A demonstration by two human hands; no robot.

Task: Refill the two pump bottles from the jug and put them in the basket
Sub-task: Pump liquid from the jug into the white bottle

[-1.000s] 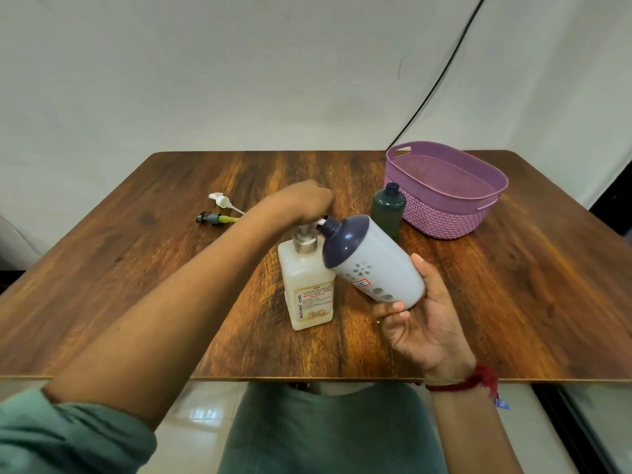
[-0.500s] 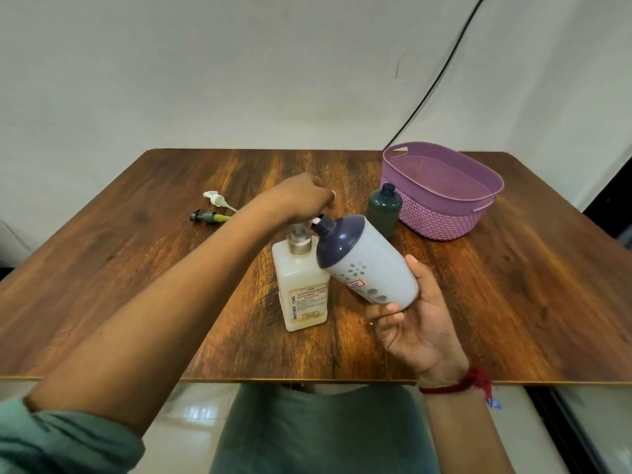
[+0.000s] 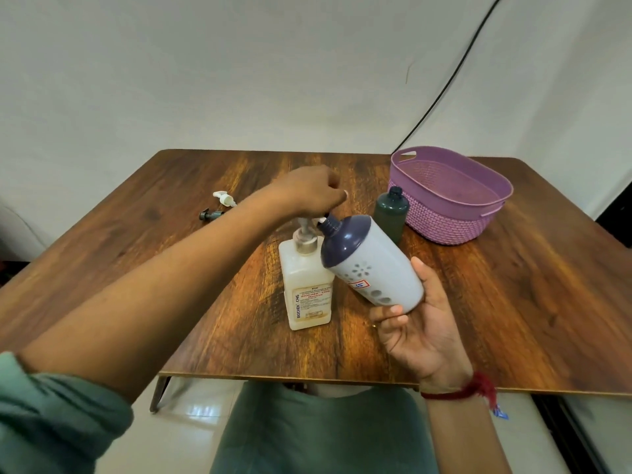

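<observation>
Jug (image 3: 372, 265) tilts, spout up-left toward pump bottle (image 3: 309, 285), in right hand (image 3: 420, 333).

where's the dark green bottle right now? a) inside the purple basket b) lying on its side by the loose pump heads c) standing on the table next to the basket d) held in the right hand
c: the dark green bottle stands upright on the table just beside the purple basket, while the right hand holds the white bottle.
</observation>
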